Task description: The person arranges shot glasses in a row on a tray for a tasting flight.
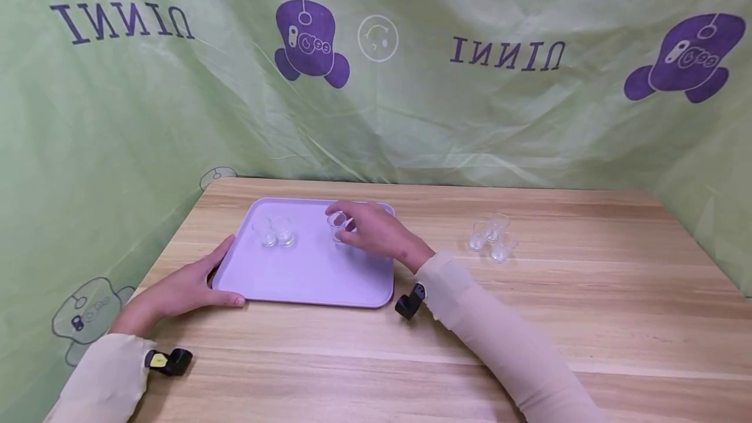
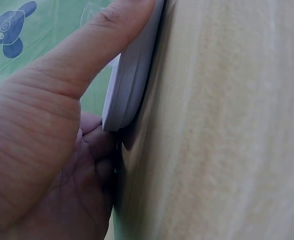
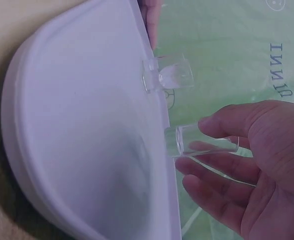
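Observation:
A pale purple tray (image 1: pixel 317 276) lies on the table, its near left corner held by my left hand (image 1: pixel 187 289). The thumb lies along the front edge and the fingers along the left side, partly hidden behind the tray in the left wrist view. My right hand (image 1: pixel 376 227) holds a small clear shot glass (image 3: pixel 201 140) between thumb and fingers. This glass is upright, its base at the tray surface, right of the tray's middle. Two more clear glasses (image 1: pixel 284 232) stand close together on the tray's left part.
Several similar clear glasses (image 1: pixel 499 250) stand in a group on the wooden table (image 1: pixel 564 318), right of the tray. A green printed cloth (image 1: pixel 423 116) hangs behind the table and along its sides.

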`<action>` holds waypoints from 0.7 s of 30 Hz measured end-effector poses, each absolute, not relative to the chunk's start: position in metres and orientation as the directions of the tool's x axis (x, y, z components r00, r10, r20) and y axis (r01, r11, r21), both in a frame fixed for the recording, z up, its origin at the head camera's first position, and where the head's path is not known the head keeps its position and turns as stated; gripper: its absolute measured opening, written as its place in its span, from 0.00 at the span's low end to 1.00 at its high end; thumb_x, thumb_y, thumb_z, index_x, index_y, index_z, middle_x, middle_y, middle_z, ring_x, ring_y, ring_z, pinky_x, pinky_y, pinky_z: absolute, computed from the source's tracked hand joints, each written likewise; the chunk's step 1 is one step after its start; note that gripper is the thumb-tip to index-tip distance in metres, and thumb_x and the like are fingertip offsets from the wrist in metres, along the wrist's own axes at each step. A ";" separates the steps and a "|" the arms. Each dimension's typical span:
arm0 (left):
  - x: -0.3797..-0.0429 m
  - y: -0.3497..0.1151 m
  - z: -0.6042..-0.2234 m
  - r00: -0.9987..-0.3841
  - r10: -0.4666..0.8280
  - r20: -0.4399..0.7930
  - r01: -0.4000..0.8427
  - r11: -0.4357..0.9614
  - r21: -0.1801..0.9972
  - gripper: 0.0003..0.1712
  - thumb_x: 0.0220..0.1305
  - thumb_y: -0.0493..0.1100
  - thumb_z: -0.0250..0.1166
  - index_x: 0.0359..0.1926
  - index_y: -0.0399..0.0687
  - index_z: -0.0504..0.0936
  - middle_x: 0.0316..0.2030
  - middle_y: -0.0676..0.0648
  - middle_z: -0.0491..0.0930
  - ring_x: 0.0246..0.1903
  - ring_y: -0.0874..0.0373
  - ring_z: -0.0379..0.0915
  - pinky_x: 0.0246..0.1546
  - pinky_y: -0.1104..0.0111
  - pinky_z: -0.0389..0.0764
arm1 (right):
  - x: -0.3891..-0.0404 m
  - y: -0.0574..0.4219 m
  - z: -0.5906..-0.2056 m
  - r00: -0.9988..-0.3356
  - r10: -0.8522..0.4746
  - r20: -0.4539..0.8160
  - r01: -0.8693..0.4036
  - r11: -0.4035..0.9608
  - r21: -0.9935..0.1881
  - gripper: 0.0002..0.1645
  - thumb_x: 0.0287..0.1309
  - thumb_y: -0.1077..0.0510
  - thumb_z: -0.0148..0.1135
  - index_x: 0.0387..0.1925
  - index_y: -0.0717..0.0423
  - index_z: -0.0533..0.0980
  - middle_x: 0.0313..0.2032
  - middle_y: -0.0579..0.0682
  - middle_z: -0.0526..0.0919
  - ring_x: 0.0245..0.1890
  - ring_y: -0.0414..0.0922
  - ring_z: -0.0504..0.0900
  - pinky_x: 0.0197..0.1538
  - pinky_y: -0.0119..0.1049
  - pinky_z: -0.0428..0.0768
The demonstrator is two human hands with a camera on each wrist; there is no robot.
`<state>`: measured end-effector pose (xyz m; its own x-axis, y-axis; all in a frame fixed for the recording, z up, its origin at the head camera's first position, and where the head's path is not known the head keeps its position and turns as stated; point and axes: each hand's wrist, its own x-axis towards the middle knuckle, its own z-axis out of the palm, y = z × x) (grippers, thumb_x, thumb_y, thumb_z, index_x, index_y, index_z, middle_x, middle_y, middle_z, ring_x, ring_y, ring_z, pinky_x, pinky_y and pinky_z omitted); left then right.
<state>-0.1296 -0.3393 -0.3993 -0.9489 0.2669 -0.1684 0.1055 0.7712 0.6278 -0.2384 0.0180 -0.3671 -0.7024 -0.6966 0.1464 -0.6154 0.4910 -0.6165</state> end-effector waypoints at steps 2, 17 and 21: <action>-0.130 -0.340 -0.399 -0.949 0.266 -0.170 0.103 0.772 0.628 0.73 0.56 0.58 0.79 0.83 0.43 0.34 0.77 0.25 0.46 0.71 0.29 0.51 0.64 0.37 0.57 | -0.238 0.015 -0.366 -0.701 -0.698 0.146 -0.613 0.486 -0.623 0.25 0.68 0.62 0.66 0.64 0.57 0.76 0.50 0.51 0.86 0.49 0.43 0.84 0.48 0.31 0.79; -0.132 -0.338 -0.400 -0.946 0.276 -0.168 0.111 0.765 0.634 0.72 0.56 0.54 0.79 0.83 0.43 0.34 0.76 0.24 0.46 0.70 0.28 0.52 0.63 0.37 0.59 | -0.237 -0.010 -0.367 -0.685 -0.720 0.112 -0.620 0.495 -0.609 0.24 0.66 0.61 0.66 0.63 0.53 0.77 0.48 0.47 0.86 0.43 0.37 0.82 0.47 0.31 0.77; -0.132 -0.339 -0.401 -0.948 0.268 -0.172 0.103 0.768 0.632 0.73 0.56 0.55 0.79 0.82 0.43 0.34 0.76 0.24 0.46 0.71 0.27 0.50 0.64 0.36 0.57 | -0.236 -0.014 -0.366 -0.671 -0.733 0.110 -0.646 0.506 -0.571 0.24 0.66 0.61 0.65 0.63 0.51 0.76 0.48 0.47 0.86 0.40 0.37 0.82 0.45 0.31 0.77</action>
<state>-0.1321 -0.3394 -0.4006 -0.9478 0.2684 -0.1721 0.1028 0.7682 0.6318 -0.2359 -0.0136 -0.3664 -0.6711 -0.7332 0.1098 -0.6463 0.5060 -0.5712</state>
